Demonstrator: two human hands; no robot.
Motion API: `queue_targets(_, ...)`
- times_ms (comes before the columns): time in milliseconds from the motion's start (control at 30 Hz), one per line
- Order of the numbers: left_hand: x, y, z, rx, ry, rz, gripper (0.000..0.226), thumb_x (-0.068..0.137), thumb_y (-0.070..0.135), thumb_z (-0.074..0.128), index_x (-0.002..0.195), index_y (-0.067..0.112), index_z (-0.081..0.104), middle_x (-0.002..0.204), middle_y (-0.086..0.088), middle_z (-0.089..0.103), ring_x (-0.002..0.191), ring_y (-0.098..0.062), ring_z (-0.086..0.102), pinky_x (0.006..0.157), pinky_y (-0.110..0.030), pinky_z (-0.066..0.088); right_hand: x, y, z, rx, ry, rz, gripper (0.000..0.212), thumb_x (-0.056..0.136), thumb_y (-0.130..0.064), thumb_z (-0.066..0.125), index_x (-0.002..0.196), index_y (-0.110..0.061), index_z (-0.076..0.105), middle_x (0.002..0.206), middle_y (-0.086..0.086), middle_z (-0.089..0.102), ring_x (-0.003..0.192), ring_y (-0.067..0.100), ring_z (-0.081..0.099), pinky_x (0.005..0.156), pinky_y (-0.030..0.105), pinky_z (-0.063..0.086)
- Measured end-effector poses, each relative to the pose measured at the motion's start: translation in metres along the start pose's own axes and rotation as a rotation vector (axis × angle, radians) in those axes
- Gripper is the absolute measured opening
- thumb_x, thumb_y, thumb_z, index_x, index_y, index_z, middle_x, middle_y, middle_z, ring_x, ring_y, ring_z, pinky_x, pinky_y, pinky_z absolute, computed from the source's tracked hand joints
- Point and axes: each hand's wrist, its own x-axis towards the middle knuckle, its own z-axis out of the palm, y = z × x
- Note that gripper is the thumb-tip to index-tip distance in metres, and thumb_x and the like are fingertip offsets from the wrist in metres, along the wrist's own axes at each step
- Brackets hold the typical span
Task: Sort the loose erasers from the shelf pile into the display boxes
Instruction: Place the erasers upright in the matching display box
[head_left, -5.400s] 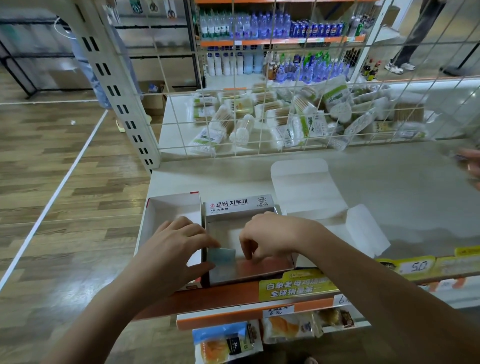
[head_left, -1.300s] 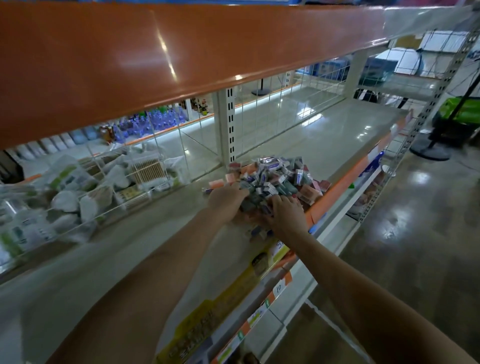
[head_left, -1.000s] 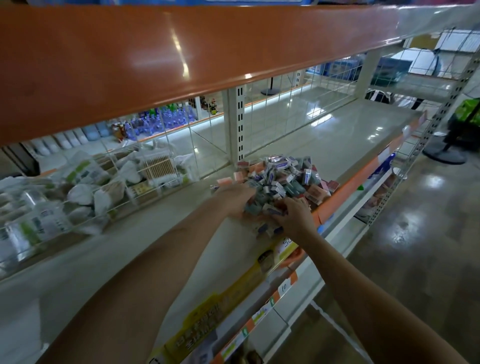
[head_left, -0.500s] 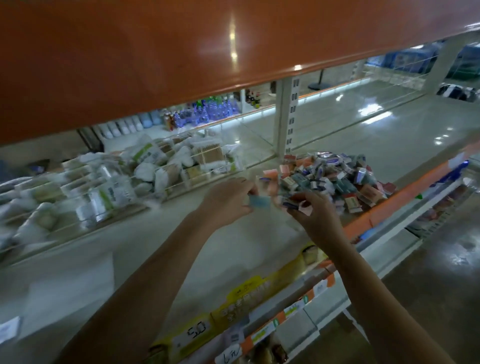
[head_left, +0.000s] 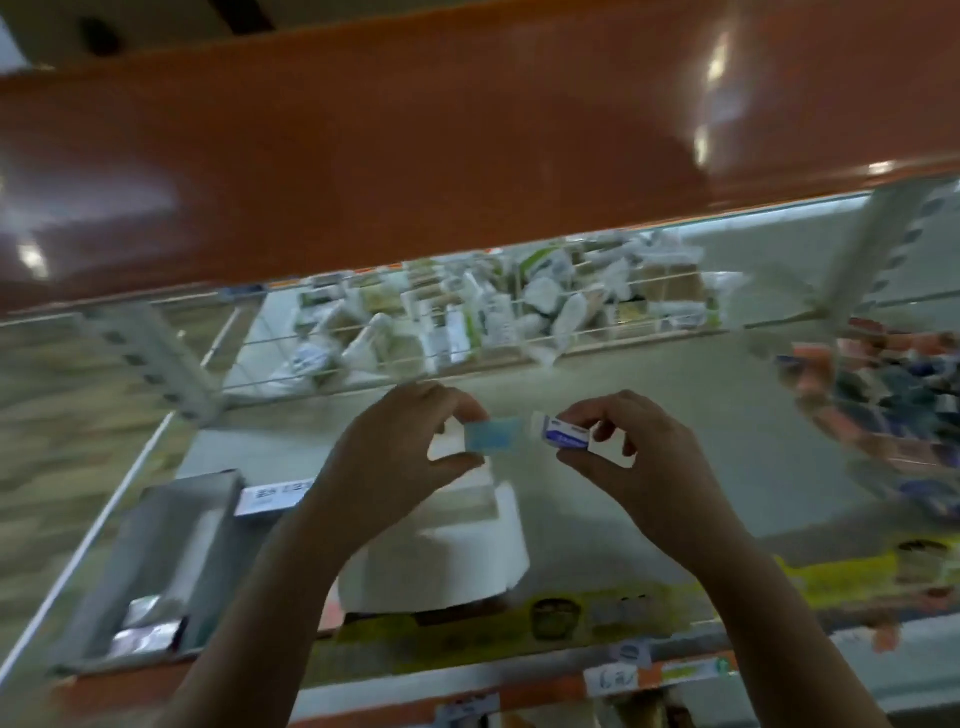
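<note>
Your left hand (head_left: 395, 457) pinches a pale blue rectangular eraser (head_left: 492, 435) and your right hand (head_left: 631, 467) a white blue-sleeved eraser (head_left: 563, 432), raised, probably for sorting, above the open grey cardboard display box (head_left: 156, 561).

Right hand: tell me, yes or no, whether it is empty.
No: the right hand pinches a white eraser with a blue sleeve between thumb and fingers.

Above the shelf (head_left: 675, 467), the left hand (head_left: 400, 457) pinches a pale blue eraser (head_left: 493, 440) and the right hand (head_left: 634, 462) pinches a white-and-blue one (head_left: 563, 434). Display boxes (head_left: 156, 561) sit near left; the blurred eraser pile (head_left: 883, 395) lies far right.
</note>
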Motion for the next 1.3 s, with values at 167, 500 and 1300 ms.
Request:
queue_targets(167,-0.05,-0.04,-0.024,0.014,0.021,-0.116,0.03,0.07,0.034,0.077,0.096,0.034,0.062,0.083,0.03,0.048,0.077,0.0,0.049,0.064,-0.014,0.036,0.005,-0.034,0.043,0.02,-0.152,-0.051,0.029,0.075,-0.021,0.076,0.088,-0.039,0.057,0.081,-0.023,0.051,0.085,-0.002,0.049,0.07,0.002,0.034)
queue_targets(500,-0.109,-0.119,-0.046,0.089,-0.039,-0.199,0.028,0.07,0.03,0.079,0.094,0.026,0.067,0.086,0.015,0.06,0.078,-0.004,0.05,0.066,-0.016,0.035,0.005,-0.073,0.111,-0.005,-0.336,-0.119,0.019,0.081,-0.029,0.069,0.098,-0.03,0.063,0.086,-0.022,0.053,0.086,-0.001,0.047,0.072,0.007,0.035)
queue_targets(1300,-0.108,-0.145,0.017,-0.053,-0.457,-0.014,0.033,0.086,0.041,0.061,0.116,0.028,0.055,0.111,0.01,0.054,0.098,-0.005,0.045,0.087,-0.02,0.038,-0.011,-0.081,0.128,-0.144,-0.383,0.055,0.021,0.084,-0.017,0.066,0.091,-0.033,0.055,0.093,-0.015,0.059,0.09,-0.001,0.048,0.073,0.006,0.035)
